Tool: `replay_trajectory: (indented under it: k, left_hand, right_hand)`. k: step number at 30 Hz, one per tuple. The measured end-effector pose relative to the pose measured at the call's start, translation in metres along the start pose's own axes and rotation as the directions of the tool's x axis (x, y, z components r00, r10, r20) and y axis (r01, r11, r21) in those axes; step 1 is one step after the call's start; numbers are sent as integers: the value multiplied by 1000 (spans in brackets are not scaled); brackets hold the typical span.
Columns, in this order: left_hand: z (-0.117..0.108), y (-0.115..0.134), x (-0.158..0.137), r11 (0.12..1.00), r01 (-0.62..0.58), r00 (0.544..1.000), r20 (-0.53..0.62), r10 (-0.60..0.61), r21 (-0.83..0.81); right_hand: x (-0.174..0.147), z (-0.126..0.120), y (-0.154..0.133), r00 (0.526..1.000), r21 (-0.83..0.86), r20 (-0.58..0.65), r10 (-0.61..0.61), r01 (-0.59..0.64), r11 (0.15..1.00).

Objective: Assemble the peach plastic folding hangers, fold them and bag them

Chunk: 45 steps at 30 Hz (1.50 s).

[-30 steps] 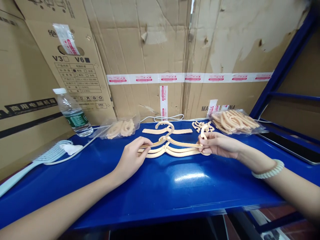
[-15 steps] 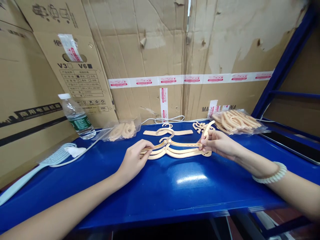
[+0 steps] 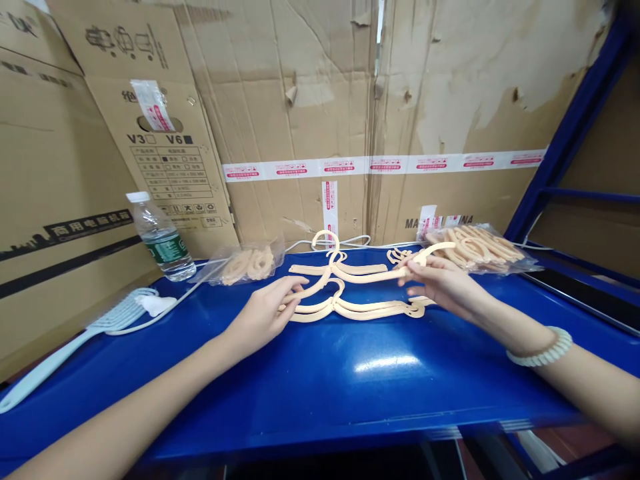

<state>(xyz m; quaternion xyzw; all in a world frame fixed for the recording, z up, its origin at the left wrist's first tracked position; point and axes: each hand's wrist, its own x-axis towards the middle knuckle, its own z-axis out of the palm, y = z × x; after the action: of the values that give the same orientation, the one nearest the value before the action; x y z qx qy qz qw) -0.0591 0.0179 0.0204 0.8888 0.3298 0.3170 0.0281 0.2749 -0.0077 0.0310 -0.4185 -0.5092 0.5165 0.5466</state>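
A cream plastic hanger (image 3: 367, 277) is held up between my hands, its hook at the top. My left hand (image 3: 265, 307) is closed on the hanger's left arm. Fingers and thumb of my right hand (image 3: 440, 280) pinch the other end, where a curved end piece (image 3: 440, 248) sticks out to the right; whether it is joined is unclear. Just below, another hanger (image 3: 367, 312) lies on the blue table (image 3: 310, 387). Behind the held one lie flat cream hanger pieces (image 3: 307, 269) and small hook-shaped parts (image 3: 397, 255).
Clear bags of cream parts lie at back left (image 3: 250, 261) and back right (image 3: 475, 247). On the left are a water bottle (image 3: 165, 247), a light blue hairbrush (image 3: 70, 350) and a white cable. A dark phone-like slab (image 3: 585, 300) rests far right. Cardboard (image 3: 300, 120) walls the back.
The held hanger has risen and turned, so its hook stands higher and its other side shows. The curved end piece in my right hand has tipped over to the right.
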Motion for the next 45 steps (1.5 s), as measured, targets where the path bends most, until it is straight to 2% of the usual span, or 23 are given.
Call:
replay_trajectory:
  k: [4, 7, 9, 11, 13, 16, 21, 28, 32, 35, 38, 40, 45]
  left_hand:
    - [-27, -8, 4, 988, -146, 972, 190, 135, 47]
    - [-38, -10, 5, 985, -162, 949, 283, 141, 52]
    - [-40, -11, 5, 986, -160, 934, 332, 134, 53]
    - [-39, -11, 4, 987, -151, 920, 373, 118, 61]
    - [-36, -11, 2, 987, -146, 910, 401, 108, 65]
    - [-35, -8, 1, 986, -164, 903, 407, 138, 31]
    - [-33, -6, 1, 985, -174, 891, 429, 150, 17]
    - [-32, -5, 1, 981, -187, 889, 435, 145, 55]
    - [-35, -6, 0, 985, -155, 894, 437, 104, 82]
    - [-37, -9, -2, 989, -130, 901, 426, 86, 75]
    - [-36, -12, -3, 994, -107, 901, 424, 89, 17]
    - [-32, -13, -2, 995, -98, 899, 429, 90, -3]
    - [-10, -12, 2, 993, -111, 919, 386, 83, 50]
  right_hand:
    - [5, -18, -12, 997, -33, -45, -57, 56, 998]
    - [7, -34, -17, 1000, -67, 2, -28, 28, 997]
    - [7, -42, -20, 998, -208, 66, -6, 20, 978]
    - [5, -46, -23, 981, -454, 189, 34, 56, 889]
    - [4, -46, -26, 945, -639, 316, 81, 149, 755]
    - [3, -45, -28, 903, -736, 416, 108, 264, 623]
    - [5, -46, -21, 875, -796, 465, 134, 347, 497]
    - [6, -50, -19, 864, -821, 462, 200, 332, 464]
    - [1, -36, -18, 911, -832, 408, 53, 347, 433]
    - [-3, -19, -12, 898, -813, 439, -21, 407, 416]
    - [-5, -10, -6, 868, -785, 496, 8, 445, 431]
    - [-4, -12, -4, 860, -797, 508, 50, 447, 405]
    - [1, -27, -7, 877, -851, 460, 136, 392, 348]
